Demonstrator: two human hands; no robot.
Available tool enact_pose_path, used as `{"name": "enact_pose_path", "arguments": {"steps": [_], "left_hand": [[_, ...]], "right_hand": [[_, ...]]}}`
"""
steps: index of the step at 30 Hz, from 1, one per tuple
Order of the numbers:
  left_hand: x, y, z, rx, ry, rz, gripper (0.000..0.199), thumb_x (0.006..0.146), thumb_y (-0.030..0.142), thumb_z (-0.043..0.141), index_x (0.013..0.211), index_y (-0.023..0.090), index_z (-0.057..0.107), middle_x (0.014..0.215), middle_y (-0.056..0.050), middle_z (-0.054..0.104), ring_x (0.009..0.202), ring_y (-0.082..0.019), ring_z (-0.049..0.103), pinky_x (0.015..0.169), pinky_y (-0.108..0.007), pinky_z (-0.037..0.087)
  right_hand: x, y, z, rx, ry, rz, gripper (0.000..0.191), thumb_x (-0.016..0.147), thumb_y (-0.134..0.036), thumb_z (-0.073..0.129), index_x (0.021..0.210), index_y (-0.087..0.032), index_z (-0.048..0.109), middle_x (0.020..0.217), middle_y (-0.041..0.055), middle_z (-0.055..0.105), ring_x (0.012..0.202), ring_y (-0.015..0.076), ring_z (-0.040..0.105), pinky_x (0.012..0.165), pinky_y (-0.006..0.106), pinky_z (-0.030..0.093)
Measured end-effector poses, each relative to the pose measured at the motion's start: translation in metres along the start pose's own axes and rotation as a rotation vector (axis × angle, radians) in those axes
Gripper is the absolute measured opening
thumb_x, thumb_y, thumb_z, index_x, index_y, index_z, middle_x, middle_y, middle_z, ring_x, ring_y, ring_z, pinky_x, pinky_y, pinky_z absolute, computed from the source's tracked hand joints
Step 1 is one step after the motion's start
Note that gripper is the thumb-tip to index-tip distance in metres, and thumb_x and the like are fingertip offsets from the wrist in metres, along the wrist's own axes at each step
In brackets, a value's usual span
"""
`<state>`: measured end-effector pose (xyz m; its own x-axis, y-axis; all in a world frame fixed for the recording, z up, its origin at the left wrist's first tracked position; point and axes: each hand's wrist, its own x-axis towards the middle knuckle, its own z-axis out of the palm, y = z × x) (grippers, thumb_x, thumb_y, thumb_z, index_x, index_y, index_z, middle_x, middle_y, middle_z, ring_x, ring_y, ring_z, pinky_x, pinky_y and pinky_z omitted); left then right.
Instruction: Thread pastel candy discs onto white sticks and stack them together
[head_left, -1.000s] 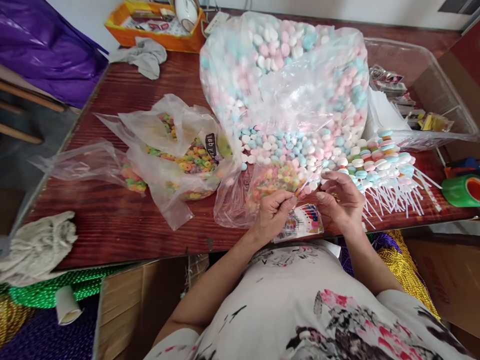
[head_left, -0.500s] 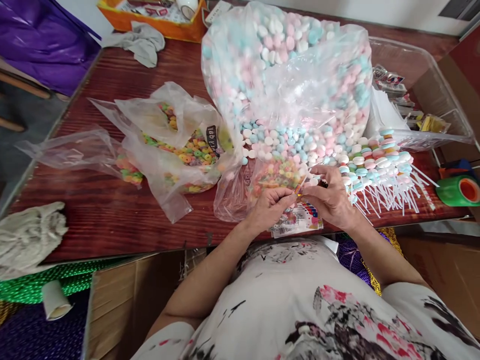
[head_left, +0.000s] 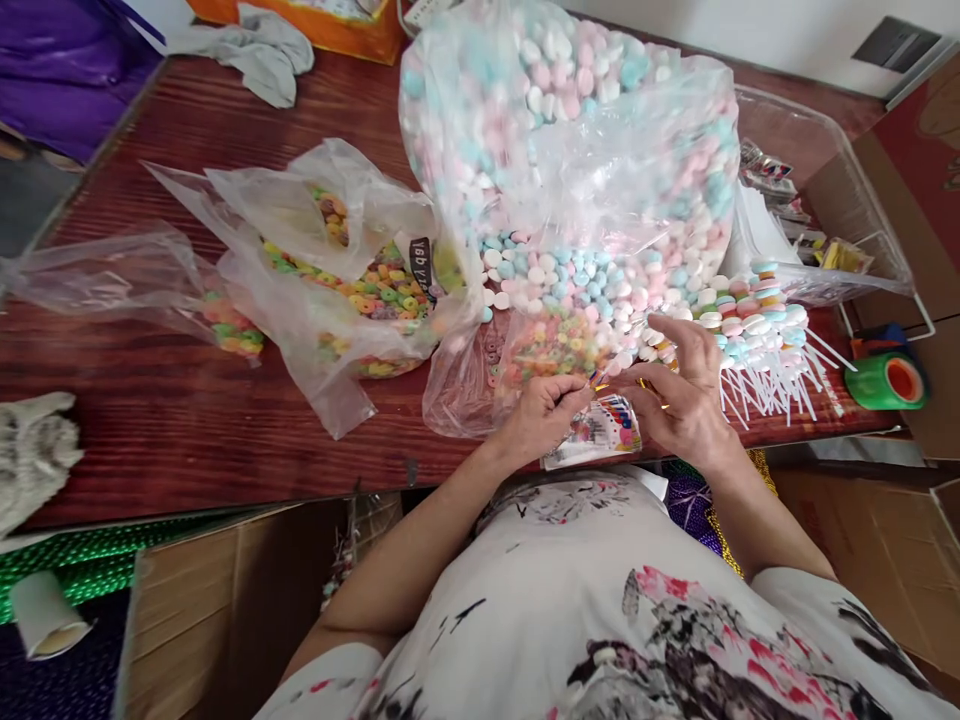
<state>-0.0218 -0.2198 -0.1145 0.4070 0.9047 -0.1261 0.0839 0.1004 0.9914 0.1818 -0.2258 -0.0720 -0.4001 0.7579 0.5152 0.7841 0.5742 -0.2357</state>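
Fanned wider than before, the right hand [head_left: 681, 400] has an unclear grip; the left hand [head_left: 536, 415] pinches a small colourful strip [head_left: 596, 380] above near printed packets [head_left: 592, 440], probably light, bendy, best held edgewise.

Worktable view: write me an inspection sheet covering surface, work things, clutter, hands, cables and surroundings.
Surface: dark red wood-grain table, visible parts look dry.
Work things: large clear bag of pastel puffy pieces; thinner bag of coloured rings; loaded white sticks, piled; printed packets at the near edge.
Clutter: grey cloth, orange box, green tape roll.
Hands: left hand pinches a small colourful piece; right hand beside it, grip unclear.
Cables: nothing clearly seen.
Surroundings: cardboard box, shiny green beads, purple covering.
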Motion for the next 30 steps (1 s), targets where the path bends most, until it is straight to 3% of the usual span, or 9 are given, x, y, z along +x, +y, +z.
{"name": "enact_pose_path", "arguments": {"steps": [5, 14, 20, 24, 27, 30], "left_hand": [[-0.001, 0.000, -0.002, -0.046, -0.005, 0.000, 0.029, 0.087, 0.037, 0.056, 0.071, 0.013, 0.062, 0.064, 0.001, 0.052, 0.060, -0.010, 0.044, 0.056, -0.022, 0.034], [-0.003, -0.009, -0.003, -0.001, 0.017, -0.015, 0.030, 0.089, 0.037, 0.055, 0.074, 0.013, 0.062, 0.063, 0.002, 0.051, 0.057, -0.009, 0.042, 0.054, -0.022, 0.031], [-0.007, -0.007, 0.005, 0.311, 0.033, 0.211, 0.023, 0.092, 0.024, 0.051, 0.077, 0.013, 0.063, 0.073, -0.003, 0.060, 0.069, -0.014, 0.051, 0.066, -0.027, 0.039], [-0.005, -0.003, 0.006, 0.216, -0.006, 0.243, 0.022, 0.091, 0.021, 0.050, 0.074, 0.014, 0.062, 0.068, -0.001, 0.057, 0.065, -0.013, 0.048, 0.062, -0.026, 0.038], [0.000, 0.001, -0.002, 0.019, 0.103, 0.191, 0.032, 0.089, 0.033, 0.059, 0.063, 0.015, 0.059, 0.058, 0.002, 0.048, 0.057, -0.010, 0.042, 0.056, -0.024, 0.035], [0.005, 0.004, -0.012, -0.164, 0.213, 0.123, 0.033, 0.084, 0.040, 0.066, 0.062, 0.015, 0.064, 0.060, 0.001, 0.054, 0.059, -0.011, 0.047, 0.058, -0.025, 0.040]], "right_hand": [[-0.002, -0.002, 0.016, 0.093, -0.052, 0.010, 0.007, 0.088, -0.026, 0.064, 0.094, -0.025, 0.068, 0.144, 0.0053, 0.044, 0.128, 0.0324, 0.045, 0.101, 0.053, 0.039], [-0.009, -0.008, 0.029, -0.037, 0.069, -0.118, 0.014, 0.084, -0.014, 0.060, 0.094, -0.023, 0.061, 0.141, 0.0092, 0.048, 0.122, 0.0311, 0.048, 0.097, 0.052, 0.037], [0.004, -0.015, 0.032, -0.146, 0.018, -0.279, 0.014, 0.083, -0.007, 0.050, 0.086, -0.019, 0.057, 0.139, 0.0133, 0.052, 0.122, 0.0278, 0.048, 0.095, 0.048, 0.036], [0.026, -0.014, 0.023, -0.163, -0.110, -0.400, 0.018, 0.087, -0.007, 0.043, 0.083, -0.020, 0.056, 0.134, 0.0108, 0.059, 0.120, 0.0256, 0.051, 0.096, 0.048, 0.035], [0.030, -0.014, 0.006, -0.076, 0.026, -0.298, 0.015, 0.088, -0.011, 0.051, 0.092, -0.022, 0.059, 0.133, 0.0091, 0.059, 0.119, 0.0274, 0.054, 0.094, 0.049, 0.039], [0.019, -0.019, 0.000, 0.126, 0.235, -0.036, 0.027, 0.084, -0.017, 0.066, 0.108, -0.028, 0.060, 0.123, 0.0070, 0.063, 0.110, 0.0262, 0.060, 0.091, 0.046, 0.048]]}}
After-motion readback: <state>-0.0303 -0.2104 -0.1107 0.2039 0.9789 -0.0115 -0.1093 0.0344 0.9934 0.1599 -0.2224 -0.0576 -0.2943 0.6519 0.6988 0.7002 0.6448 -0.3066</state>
